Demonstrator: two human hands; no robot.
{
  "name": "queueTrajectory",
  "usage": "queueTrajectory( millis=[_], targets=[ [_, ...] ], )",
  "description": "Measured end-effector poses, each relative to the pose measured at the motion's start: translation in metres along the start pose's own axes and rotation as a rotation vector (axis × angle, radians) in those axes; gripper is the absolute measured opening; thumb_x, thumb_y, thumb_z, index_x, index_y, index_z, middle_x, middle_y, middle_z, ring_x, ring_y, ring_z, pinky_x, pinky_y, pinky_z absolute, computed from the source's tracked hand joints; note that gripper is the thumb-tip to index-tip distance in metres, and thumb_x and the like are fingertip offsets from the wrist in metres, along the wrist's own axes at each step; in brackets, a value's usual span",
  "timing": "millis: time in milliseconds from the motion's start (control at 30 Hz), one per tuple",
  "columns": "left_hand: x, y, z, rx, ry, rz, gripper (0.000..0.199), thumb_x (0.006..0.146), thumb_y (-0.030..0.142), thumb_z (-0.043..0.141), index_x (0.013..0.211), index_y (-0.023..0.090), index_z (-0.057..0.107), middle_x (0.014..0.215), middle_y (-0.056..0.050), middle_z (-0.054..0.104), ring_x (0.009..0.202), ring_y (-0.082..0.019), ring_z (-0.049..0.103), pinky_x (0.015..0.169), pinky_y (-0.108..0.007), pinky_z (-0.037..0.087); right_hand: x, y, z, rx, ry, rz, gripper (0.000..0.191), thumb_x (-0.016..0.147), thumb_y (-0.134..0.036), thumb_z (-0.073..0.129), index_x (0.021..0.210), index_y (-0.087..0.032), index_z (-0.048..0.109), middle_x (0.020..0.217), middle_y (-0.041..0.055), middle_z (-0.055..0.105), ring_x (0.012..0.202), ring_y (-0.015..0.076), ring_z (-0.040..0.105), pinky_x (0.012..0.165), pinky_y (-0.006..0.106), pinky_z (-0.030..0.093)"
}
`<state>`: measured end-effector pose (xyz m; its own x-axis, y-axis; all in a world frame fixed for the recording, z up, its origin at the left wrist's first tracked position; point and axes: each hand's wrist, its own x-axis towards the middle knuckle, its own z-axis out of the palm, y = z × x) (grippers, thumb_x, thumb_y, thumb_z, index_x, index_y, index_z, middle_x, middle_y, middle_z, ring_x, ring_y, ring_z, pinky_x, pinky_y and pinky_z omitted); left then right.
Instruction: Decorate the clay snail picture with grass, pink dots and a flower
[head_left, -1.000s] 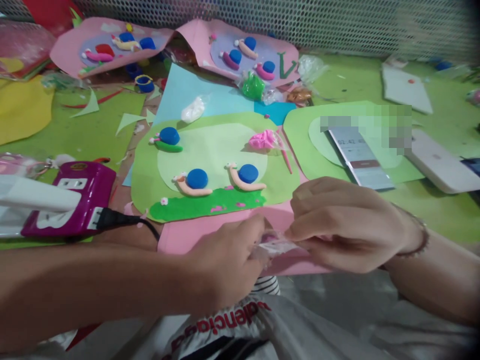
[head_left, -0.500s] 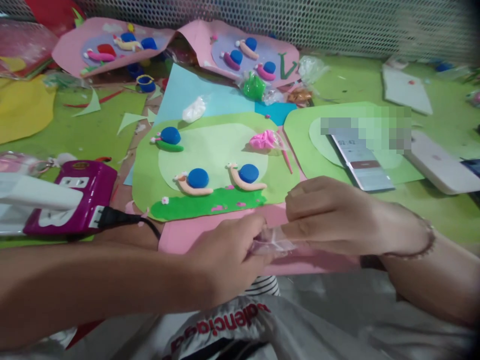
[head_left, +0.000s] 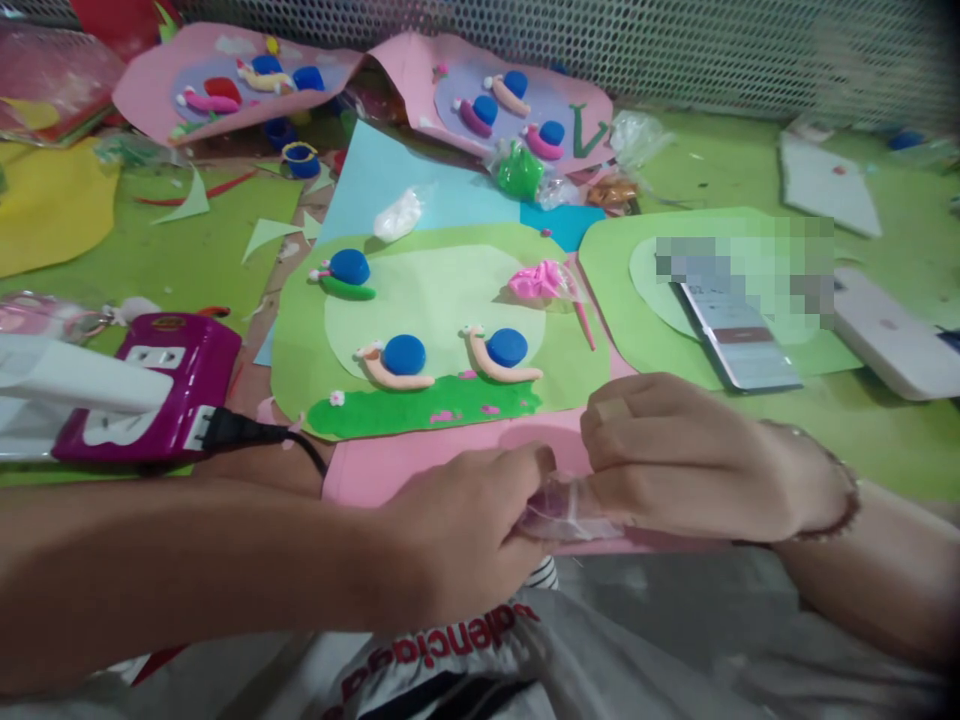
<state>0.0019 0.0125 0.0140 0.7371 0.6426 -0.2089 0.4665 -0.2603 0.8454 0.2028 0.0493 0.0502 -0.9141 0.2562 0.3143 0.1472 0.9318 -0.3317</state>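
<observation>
Between my two hands is a small clear plastic bag (head_left: 574,510) with something purplish inside. My left hand (head_left: 480,525) is closed on the bag's left side, and my right hand (head_left: 675,460) pinches its right side, fingers curled. Both are low over pink paper (head_left: 420,455) at the table's front edge. Just beyond lies a green paper card (head_left: 296,350) bearing clay snails: one with a green body (head_left: 349,275) and two with peach bodies (head_left: 405,360), all with blue shells. A bag of pink clay (head_left: 540,282) rests at the card's right.
A purple power strip (head_left: 191,370) with a black plug (head_left: 236,432) is at left. At right, a phone (head_left: 750,340) and a white device (head_left: 892,335) lie near another green card (head_left: 615,270). Pink snail cards (head_left: 405,70) stand behind, by bagged green clay (head_left: 519,172).
My hands and the bag have shifted slightly right and down in the picture. The whole scene has shifted a little right too. Both hands keep their hold on the bag.
</observation>
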Motion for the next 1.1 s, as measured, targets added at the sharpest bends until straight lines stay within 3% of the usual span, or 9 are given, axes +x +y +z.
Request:
queueTrajectory(
  millis=[200,433,533,667,733,833,967,1100],
  targets=[
    [0.001,-0.001,0.001,-0.011,0.011,-0.012,0.006,0.081,0.026,0.047,0.085,0.021,0.047,0.078,-0.001,0.060,0.067,-0.016,0.057,0.060,-0.025,0.042,0.001,-0.003,0.001,-0.028,-0.017,-0.010,0.014,0.092,-0.015,0.041,0.080,-0.017,0.049,0.061,-0.0011,0.045,0.056,0.0099,0.039,0.054,0.027,0.032],
    [0.000,-0.002,0.002,-0.023,0.079,-0.055,0.013,0.081,0.032,0.049,0.076,0.021,0.044,0.068,0.001,0.055,0.056,-0.014,0.051,0.049,-0.023,0.036,-0.002,0.000,-0.001,-0.030,-0.061,0.062,0.015,0.094,-0.018,0.038,0.087,-0.016,0.051,0.069,0.0023,0.052,0.066,0.0106,0.047,0.060,0.025,0.038],
    [0.000,0.000,0.001,-0.045,0.095,-0.040,0.015,0.081,0.034,0.050,0.076,0.020,0.044,0.068,0.001,0.055,0.055,-0.013,0.050,0.048,-0.022,0.035,-0.001,0.003,-0.002,0.096,-0.015,0.073,0.014,0.094,-0.022,0.039,0.093,-0.016,0.052,0.071,0.0017,0.053,0.066,0.0093,0.048,0.060,0.023,0.040],
    [0.000,0.000,0.000,-0.032,0.102,0.003,0.015,0.084,0.035,0.047,0.082,0.020,0.047,0.073,-0.001,0.057,0.059,-0.014,0.053,0.052,-0.024,0.038,0.004,0.004,0.000,0.365,0.118,0.153,0.010,0.091,-0.020,0.046,0.086,-0.017,0.054,0.064,-0.0012,0.051,0.057,0.0059,0.046,0.053,0.019,0.038],
    [0.000,-0.001,0.001,0.028,0.082,0.079,0.013,0.086,0.032,0.045,0.087,0.020,0.048,0.075,-0.001,0.059,0.062,-0.015,0.055,0.054,-0.024,0.038,0.008,0.003,0.002,0.436,0.260,0.216,0.009,0.089,-0.020,0.051,0.082,-0.017,0.056,0.062,-0.0019,0.052,0.054,0.0052,0.046,0.051,0.019,0.038],
    [-0.002,-0.003,0.005,0.216,0.046,0.349,0.006,0.084,0.023,0.045,0.085,0.017,0.047,0.070,-0.001,0.059,0.060,-0.015,0.054,0.054,-0.026,0.035,0.017,0.002,0.011,0.332,0.450,0.340,0.005,0.084,-0.015,0.057,0.079,-0.016,0.058,0.064,-0.0013,0.056,0.056,0.0053,0.048,0.052,0.019,0.039],
    [-0.005,-0.006,0.011,0.468,0.071,0.684,0.006,0.075,0.011,0.044,0.074,0.015,0.047,0.060,0.000,0.053,0.052,-0.015,0.046,0.054,-0.031,0.033,0.031,0.005,0.035,-0.028,0.297,0.317,0.012,0.086,-0.012,0.053,0.079,-0.012,0.063,0.064,0.0010,0.055,0.060,0.0069,0.048,0.056,0.021,0.038],
    [-0.006,-0.007,0.014,0.567,0.060,0.781,0.015,0.080,0.008,0.037,0.074,0.014,0.050,0.057,0.000,0.050,0.048,-0.014,0.041,0.053,-0.031,0.032,0.039,0.014,0.056,-0.320,0.193,0.170,0.016,0.088,-0.017,0.051,0.080,-0.014,0.064,0.066,0.0012,0.056,0.063,0.0103,0.044,0.064,0.027,0.036]
  ],
)
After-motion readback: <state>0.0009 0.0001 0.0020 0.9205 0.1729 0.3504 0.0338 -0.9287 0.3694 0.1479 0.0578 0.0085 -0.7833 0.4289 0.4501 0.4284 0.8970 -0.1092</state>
